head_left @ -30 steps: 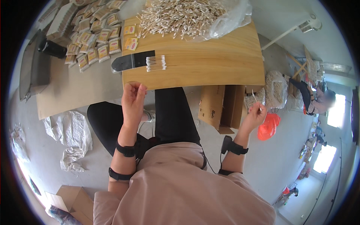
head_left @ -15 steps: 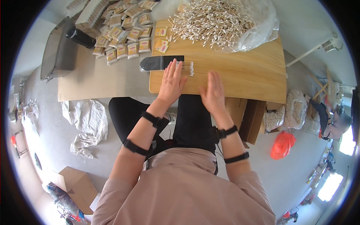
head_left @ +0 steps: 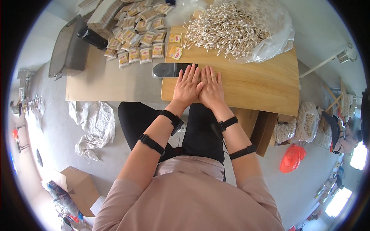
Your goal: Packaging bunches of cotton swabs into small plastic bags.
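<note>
My left hand (head_left: 186,86) and my right hand (head_left: 211,88) lie flat side by side near the front edge of the wooden board (head_left: 262,84), fingers stretched out and pointing away from me. Between them shows a narrow strip of cotton swabs (head_left: 199,76); the palms and fingers cover the rest. A dark flat strip with a rounded left end (head_left: 165,70), partly in clear plastic, reaches under or beside the left fingertips. Two small yellow-and-white printed cards (head_left: 175,52) rest on the board beyond it.
A big heap of loose cotton swabs (head_left: 227,30) spills from a clear plastic bag (head_left: 269,48) at the back. Several filled swab packets (head_left: 145,55) are piled to the left, near a black cylinder (head_left: 92,37) and a grey bin (head_left: 69,50). A red bag (head_left: 292,158) is on the floor.
My right hand has moved left and come down beside the left hand. The left hand has shifted slightly, and together they now cover most of the row of swabs.
</note>
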The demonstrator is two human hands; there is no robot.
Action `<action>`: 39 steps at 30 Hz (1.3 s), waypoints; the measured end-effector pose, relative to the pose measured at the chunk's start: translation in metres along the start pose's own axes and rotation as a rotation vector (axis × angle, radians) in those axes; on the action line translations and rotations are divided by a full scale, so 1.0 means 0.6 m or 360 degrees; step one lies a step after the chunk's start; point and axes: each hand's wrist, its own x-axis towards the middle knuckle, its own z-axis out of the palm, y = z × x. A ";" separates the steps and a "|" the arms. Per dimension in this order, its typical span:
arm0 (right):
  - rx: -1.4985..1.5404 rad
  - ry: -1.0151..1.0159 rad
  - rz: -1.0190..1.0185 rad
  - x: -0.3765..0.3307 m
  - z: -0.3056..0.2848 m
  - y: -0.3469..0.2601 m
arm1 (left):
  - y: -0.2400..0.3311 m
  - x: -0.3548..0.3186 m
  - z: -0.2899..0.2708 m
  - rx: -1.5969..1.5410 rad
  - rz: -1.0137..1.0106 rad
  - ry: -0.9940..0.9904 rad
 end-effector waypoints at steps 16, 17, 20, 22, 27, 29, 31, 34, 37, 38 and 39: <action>0.0698 0.0673 0.0193 -0.010 0.000 0.025 | 0.000 0.002 0.006 0.0118 -0.0015 0.0125; 0.0699 0.0673 0.0188 -0.010 0.001 0.026 | 0.000 0.001 0.006 0.0114 -0.0024 0.0104; 0.0713 0.0631 0.0167 -0.011 0.001 0.026 | 0.001 0.000 0.006 0.0093 -0.0027 0.0112; 0.0758 0.0658 0.0250 -0.009 0.000 0.023 | 0.000 0.000 0.006 0.0090 -0.0025 0.0128; 0.0695 0.0667 0.0218 -0.008 0.001 0.022 | 0.000 0.001 0.005 0.0090 -0.0014 0.0149; 0.0666 0.0656 0.0210 -0.008 0.000 0.022 | 0.000 0.001 0.006 0.0072 -0.0021 0.0139; 0.0679 0.0621 0.0185 -0.009 0.001 0.027 | 0.001 0.001 0.006 0.0073 -0.0022 0.0136; 0.0690 0.0652 0.0244 -0.007 -0.002 0.022 | 0.001 0.000 0.007 0.0086 -0.0025 0.0129; 0.0655 0.0661 0.0236 -0.007 0.001 0.024 | 0.002 0.000 0.009 0.0096 -0.0022 0.0122; 0.0656 0.0660 0.0235 -0.006 0.000 0.022 | 0.001 0.000 0.009 0.0101 -0.0024 0.0118; 0.0640 0.0648 0.0233 -0.007 0.000 0.020 | -0.001 -0.001 0.009 0.0101 -0.0026 0.0117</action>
